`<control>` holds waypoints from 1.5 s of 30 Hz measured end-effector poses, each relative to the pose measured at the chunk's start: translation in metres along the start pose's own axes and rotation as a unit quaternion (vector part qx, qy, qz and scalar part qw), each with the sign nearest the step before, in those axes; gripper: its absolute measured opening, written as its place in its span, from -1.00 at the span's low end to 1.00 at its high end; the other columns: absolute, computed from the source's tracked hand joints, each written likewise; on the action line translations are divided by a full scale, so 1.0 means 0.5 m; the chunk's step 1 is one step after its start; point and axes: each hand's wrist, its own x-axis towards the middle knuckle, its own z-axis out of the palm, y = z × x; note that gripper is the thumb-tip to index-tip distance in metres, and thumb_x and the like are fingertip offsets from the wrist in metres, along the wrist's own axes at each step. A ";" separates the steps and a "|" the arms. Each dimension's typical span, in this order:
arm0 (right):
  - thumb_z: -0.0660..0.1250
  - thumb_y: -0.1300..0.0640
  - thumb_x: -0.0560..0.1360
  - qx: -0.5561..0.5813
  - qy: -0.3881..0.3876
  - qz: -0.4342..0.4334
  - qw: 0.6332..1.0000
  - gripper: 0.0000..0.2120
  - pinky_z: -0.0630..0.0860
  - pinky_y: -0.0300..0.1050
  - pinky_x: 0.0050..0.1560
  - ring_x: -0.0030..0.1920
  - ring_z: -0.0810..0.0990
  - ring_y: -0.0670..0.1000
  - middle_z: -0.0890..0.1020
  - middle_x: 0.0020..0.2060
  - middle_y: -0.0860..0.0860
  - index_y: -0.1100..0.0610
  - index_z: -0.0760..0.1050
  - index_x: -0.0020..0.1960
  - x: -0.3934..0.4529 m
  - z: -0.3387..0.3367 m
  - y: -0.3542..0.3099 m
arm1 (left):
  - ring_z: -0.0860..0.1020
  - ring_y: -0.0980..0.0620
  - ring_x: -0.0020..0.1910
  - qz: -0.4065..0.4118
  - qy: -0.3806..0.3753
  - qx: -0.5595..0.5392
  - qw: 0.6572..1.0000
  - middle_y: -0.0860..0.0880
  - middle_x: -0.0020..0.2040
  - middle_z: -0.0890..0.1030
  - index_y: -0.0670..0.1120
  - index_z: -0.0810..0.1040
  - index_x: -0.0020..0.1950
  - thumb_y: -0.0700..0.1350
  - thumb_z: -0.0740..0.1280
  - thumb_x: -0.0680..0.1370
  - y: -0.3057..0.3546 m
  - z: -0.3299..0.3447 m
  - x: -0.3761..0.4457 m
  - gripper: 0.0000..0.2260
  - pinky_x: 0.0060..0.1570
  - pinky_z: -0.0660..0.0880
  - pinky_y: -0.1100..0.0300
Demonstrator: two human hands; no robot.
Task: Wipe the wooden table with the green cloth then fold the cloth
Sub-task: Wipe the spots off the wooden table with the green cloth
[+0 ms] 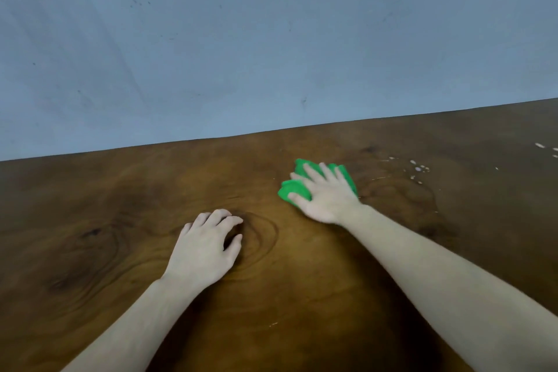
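Your two bare forearms come in from the 6 o'clock edge of the view, and both reach out over the wooden table (302, 296), whose dark grain and knots fill the lower half of the picture. Your left hand (205, 248) lies palm down on the bare wood at about 7 o'clock of centre, its fingers loosely curled with the tips touching the surface and the thumb tucked slightly in; it holds nothing. Your right hand (324, 195) sits farther out, at roughly 4 o'clock of centre, with its fingers straight and spread, pressing flat on the green cloth (294, 189). That cloth is bunched on the table directly under this hand, and green shows between the fingers, past the fingertips and beside the thumb. Off at 3 o'clock, well apart from the cloth, small white specks (418, 167) dot the wood near the right edge. Beyond the table's far edge rises a pale blue-grey wall (271, 39) with a few dark marks.
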 end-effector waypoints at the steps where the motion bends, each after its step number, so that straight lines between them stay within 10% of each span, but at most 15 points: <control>1: -0.18 -0.43 0.59 0.002 -0.004 -0.048 0.999 -0.34 -0.25 0.20 0.59 0.64 -0.18 0.13 -0.10 0.65 -0.08 -0.24 -0.06 0.64 -0.024 0.004 -0.028 | 0.31 0.12 0.41 -0.001 -0.002 0.003 1.000 0.20 0.40 0.38 0.20 0.41 0.38 0.19 0.11 0.61 -0.001 -0.001 0.000 -0.64 0.40 0.29 0.02; 6: -0.12 -0.38 0.62 0.016 -0.022 -0.199 0.980 -0.39 -0.32 0.12 0.59 0.62 -0.29 0.01 -0.11 0.64 -0.15 -0.24 -0.01 0.63 -0.121 0.026 -0.072 | 0.35 0.13 0.36 0.007 0.012 0.022 1.000 0.20 0.36 0.40 0.20 0.42 0.36 0.16 0.11 0.61 0.001 -0.004 0.010 -0.66 0.31 0.35 0.11; 15: -0.07 -0.40 0.60 0.002 -0.013 -0.207 0.978 -0.40 -0.27 0.12 0.60 0.64 -0.20 0.01 -0.07 0.64 -0.16 -0.29 0.03 0.61 0.053 0.002 -0.092 | 0.43 0.09 0.30 -0.011 0.045 0.013 0.999 0.17 0.31 0.48 0.12 0.48 0.33 0.10 0.18 0.60 0.015 0.014 0.065 -0.68 0.20 0.41 0.10; 28: -0.21 -0.39 0.58 -0.018 0.054 0.238 0.970 -0.32 -0.06 0.25 0.53 0.62 -0.04 0.19 -0.03 0.66 -0.02 -0.17 0.01 0.64 0.158 -0.041 0.298 | 0.34 0.12 0.37 -0.007 0.018 0.024 1.000 0.20 0.37 0.40 0.19 0.42 0.38 0.18 0.10 0.61 0.049 0.023 0.197 -0.64 0.32 0.33 0.11; 34: -0.14 -0.25 0.66 0.065 0.067 0.284 0.954 -0.36 -0.04 0.19 0.58 0.62 0.01 0.22 0.06 0.65 0.05 0.00 0.06 0.66 0.205 -0.042 0.312 | 0.31 0.15 0.39 0.008 0.019 0.015 1.000 0.23 0.40 0.36 0.22 0.38 0.42 0.19 0.08 0.61 0.039 0.026 0.196 -0.62 0.35 0.31 0.12; 39: -0.10 -0.24 0.67 0.051 0.053 0.159 0.985 -0.36 -0.02 0.19 0.59 0.61 0.05 0.21 0.05 0.65 0.08 0.05 0.06 0.66 0.325 -0.055 0.143 | 0.29 0.18 0.41 0.009 0.025 0.003 1.000 0.25 0.41 0.35 0.24 0.37 0.43 0.23 0.00 0.60 0.023 0.028 0.188 -0.57 0.37 0.27 0.15; 45: -0.01 -0.27 0.66 0.014 -0.003 -0.221 0.975 -0.41 -0.10 0.11 0.61 0.63 -0.01 0.09 0.03 0.65 -0.04 -0.09 0.13 0.63 0.333 -0.042 -0.103 | 0.33 0.18 0.37 0.006 0.027 0.007 1.000 0.28 0.36 0.39 0.26 0.41 0.38 0.28 -0.10 0.54 0.017 0.033 0.184 -0.49 0.28 0.35 0.15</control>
